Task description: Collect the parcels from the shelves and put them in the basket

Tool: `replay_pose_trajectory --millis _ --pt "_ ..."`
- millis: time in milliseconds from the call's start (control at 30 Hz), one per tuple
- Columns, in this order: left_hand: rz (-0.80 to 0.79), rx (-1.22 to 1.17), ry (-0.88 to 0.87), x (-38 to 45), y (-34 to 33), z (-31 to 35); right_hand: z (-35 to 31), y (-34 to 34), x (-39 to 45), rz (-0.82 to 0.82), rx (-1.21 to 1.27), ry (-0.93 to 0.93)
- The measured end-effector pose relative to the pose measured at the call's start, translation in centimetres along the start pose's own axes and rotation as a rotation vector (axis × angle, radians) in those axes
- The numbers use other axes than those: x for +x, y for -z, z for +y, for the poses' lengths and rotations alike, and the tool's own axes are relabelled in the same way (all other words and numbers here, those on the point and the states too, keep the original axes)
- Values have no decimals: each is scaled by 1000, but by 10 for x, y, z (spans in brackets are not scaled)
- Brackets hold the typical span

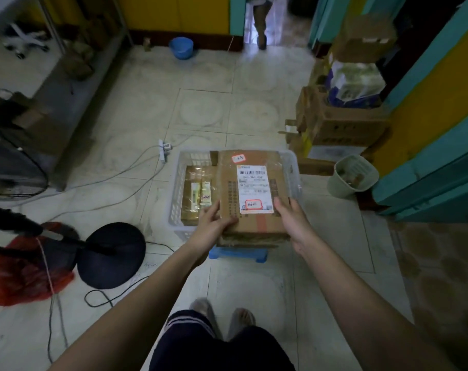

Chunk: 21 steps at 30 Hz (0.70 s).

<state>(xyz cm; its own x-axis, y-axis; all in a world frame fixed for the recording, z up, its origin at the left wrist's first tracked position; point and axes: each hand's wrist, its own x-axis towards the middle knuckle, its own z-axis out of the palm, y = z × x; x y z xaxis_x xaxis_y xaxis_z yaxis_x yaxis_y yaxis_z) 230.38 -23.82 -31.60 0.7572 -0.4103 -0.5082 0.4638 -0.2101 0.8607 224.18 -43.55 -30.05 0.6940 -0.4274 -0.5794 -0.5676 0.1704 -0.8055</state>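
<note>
At frame centre, your left hand and right hand grip the near corners of a cardboard parcel over the white basket.

Dim indoor light overall, colours muted, slight grain. Brightest patch is the doorway at top centre, daylight spilling onto the pale floor tiles with a soft sheen. Left side under the shelving falls into deep shadow. Wide-angle bending is strong: the walls at right lean and curve. Corners smeared and soft (top left worst). White label on the held parcel is the sharpest area, though its print is unreadable. Forearms cast only faint shadows.
</note>
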Motion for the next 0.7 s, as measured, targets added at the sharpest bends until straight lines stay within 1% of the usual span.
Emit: replay_pose_trajectory --millis 67,200,367,467,533,667,700 --pt "46 20 1 43 1 7 -10 -8 39 17 -34 -24" --pt "87 184 37 119 2 -3 -10 -19 111 31 -86 -142" --pt "63 209 132 188 7 -30 7 -32 185 87 -217 -191" --pt "50 310 192 205 12 -46 31 -33 216 78 -289 -314" --pt "51 444 235 212 16 -59 44 -37 228 79 -293 -383" --pt "71 962 283 238 24 -85 71 -53 255 58 -340 -335" --pt "93 1019 278 245 25 -90 79 -57 263 51 -332 -334"
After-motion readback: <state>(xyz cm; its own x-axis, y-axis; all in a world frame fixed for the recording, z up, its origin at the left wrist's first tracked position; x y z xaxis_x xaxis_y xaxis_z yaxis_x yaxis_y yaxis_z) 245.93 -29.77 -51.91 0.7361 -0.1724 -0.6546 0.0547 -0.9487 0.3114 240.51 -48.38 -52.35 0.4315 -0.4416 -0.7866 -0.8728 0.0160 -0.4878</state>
